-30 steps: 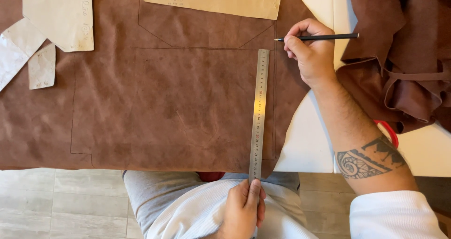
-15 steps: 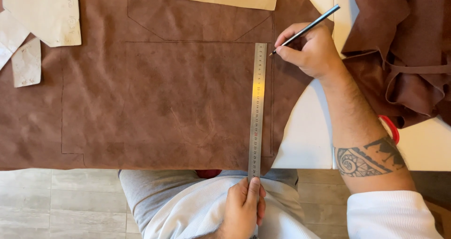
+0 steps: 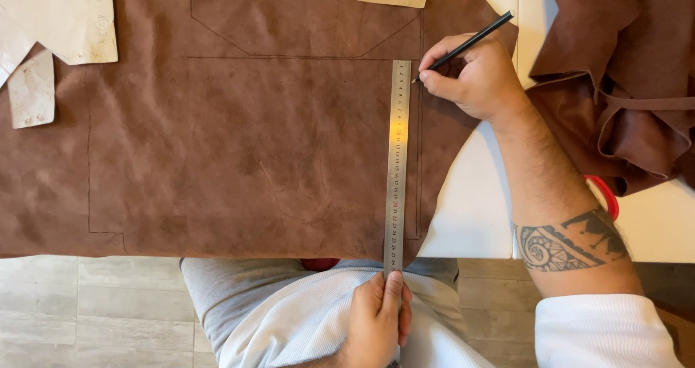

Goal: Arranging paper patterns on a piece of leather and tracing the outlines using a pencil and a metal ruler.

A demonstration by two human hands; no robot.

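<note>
A single view is given, taken from a camera worn on the head and aimed almost straight down at the white table (image 3: 474,216). The near edge of the table is crossed low in the frame, with lap and tiled floor (image 3: 87,303) seen below it. The work is viewed closely, from within arm's reach.

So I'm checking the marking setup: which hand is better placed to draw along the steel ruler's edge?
Right hand: it already grips the thin black pencil, tip at the long steel ruler top on the brown suede sheet. Left hand pins the ruler's near end.
</note>
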